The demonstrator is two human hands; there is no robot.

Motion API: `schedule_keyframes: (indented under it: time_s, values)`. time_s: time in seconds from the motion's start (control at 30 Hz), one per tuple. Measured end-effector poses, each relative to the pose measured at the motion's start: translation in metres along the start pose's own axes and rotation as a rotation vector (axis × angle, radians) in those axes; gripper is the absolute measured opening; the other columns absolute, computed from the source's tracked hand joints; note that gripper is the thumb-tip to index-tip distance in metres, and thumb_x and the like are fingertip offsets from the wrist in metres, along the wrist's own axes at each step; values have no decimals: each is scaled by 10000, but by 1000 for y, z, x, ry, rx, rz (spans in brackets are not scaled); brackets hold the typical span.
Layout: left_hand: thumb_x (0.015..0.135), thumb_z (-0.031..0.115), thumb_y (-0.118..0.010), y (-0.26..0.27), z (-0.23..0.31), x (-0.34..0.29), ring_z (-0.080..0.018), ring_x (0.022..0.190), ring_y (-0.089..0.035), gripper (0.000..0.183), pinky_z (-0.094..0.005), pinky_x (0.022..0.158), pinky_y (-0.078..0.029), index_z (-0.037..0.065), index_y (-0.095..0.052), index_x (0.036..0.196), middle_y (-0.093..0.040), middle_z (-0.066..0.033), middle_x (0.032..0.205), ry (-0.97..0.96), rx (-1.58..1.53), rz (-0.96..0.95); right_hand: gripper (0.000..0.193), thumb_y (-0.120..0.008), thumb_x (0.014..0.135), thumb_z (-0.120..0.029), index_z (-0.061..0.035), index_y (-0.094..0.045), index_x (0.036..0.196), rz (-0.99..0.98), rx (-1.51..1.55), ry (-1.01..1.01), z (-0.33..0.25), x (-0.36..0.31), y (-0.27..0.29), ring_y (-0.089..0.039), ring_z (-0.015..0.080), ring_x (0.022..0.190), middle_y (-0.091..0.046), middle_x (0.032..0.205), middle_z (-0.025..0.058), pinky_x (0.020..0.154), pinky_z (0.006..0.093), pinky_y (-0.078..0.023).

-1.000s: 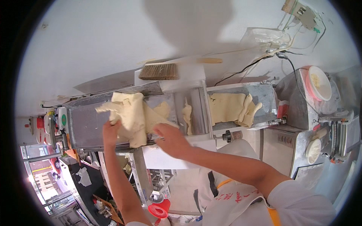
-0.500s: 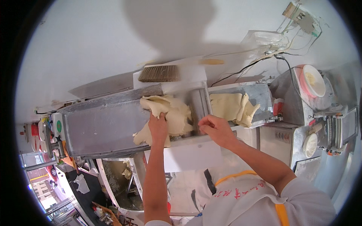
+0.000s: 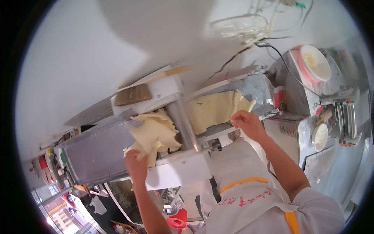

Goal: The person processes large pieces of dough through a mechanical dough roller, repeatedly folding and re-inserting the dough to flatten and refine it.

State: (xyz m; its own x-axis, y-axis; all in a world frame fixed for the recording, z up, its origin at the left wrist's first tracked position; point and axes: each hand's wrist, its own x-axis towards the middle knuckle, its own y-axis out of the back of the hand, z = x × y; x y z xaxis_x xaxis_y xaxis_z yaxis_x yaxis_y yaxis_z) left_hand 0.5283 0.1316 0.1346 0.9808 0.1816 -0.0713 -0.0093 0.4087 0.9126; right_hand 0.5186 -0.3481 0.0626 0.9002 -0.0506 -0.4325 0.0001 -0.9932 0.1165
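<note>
A crumpled sheet of pale dough [image 3: 157, 130] lies on the left bed of a dough sheeter, against its metal roller [image 3: 186, 124]. My left hand [image 3: 137, 165] is at the near left edge of this sheet, fingers curled and closed on the dough. Right of the roller, a flatter dough sheet [image 3: 210, 111] rests on the other bed, its far right end folded and ragged. Beside that sheet's near edge is my right hand [image 3: 248, 125], fingertips pinched together; what they hold, if anything, is too small to make out.
A brush [image 3: 133, 94] sits on the sheeter's white housing at the back. To the right, a white bowl [image 3: 314, 64] and a round white dish [image 3: 320, 137] stand near a machine with rollers. A black cable [image 3: 286, 70] hangs along the wall. Below is a red container [image 3: 177, 220].
My right hand has moved rightward to the near edge of the right dough sheet. My left hand has shifted to the left dough's lower left edge. The whole view has tilted.
</note>
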Motion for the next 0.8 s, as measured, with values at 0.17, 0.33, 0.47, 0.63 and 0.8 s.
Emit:
schedule_keyframes:
  time_s: [0.17,0.33,0.47,0.63,0.8]
  values:
    - [889,-61,-631,32,112,-53,-142,763,-580,117,-288,751,-490,-26,-660,997,-642,-66,870,104,-334,190,369,-829,828,-234,29,-734,1067,308,-397,-321,148,63,79,-732,224,798,-754,873,125,732,352,-570]
    - [864,-76,-663,-52,217,-134,-163,825,-686,174,-283,777,-540,4,-692,1015,-713,-95,935,113,-676,-512,572,-903,762,-209,108,-665,1174,360,-75,-561,205,130,78,-734,286,919,-728,1084,208,767,428,-605]
    - [949,-13,-661,-142,266,-158,-135,888,-717,107,-253,752,-543,11,-713,1040,-744,-88,964,202,-710,-845,482,-897,739,-148,54,-703,1132,360,82,-370,338,165,92,-736,275,873,-741,1015,169,740,415,-603]
    - [980,19,-649,-244,240,-184,-100,831,-662,91,-238,726,-509,36,-695,1056,-710,-32,931,444,-861,-695,524,-814,688,-18,11,-659,1188,428,317,-475,282,168,95,-718,255,861,-717,1004,120,727,386,-601]
    - [980,30,-655,-333,233,-168,-70,763,-593,54,-224,690,-481,45,-673,1029,-658,8,887,457,-867,-445,479,-746,682,-3,10,-643,1150,403,213,-265,170,141,181,-685,222,821,-691,982,101,732,354,-572]
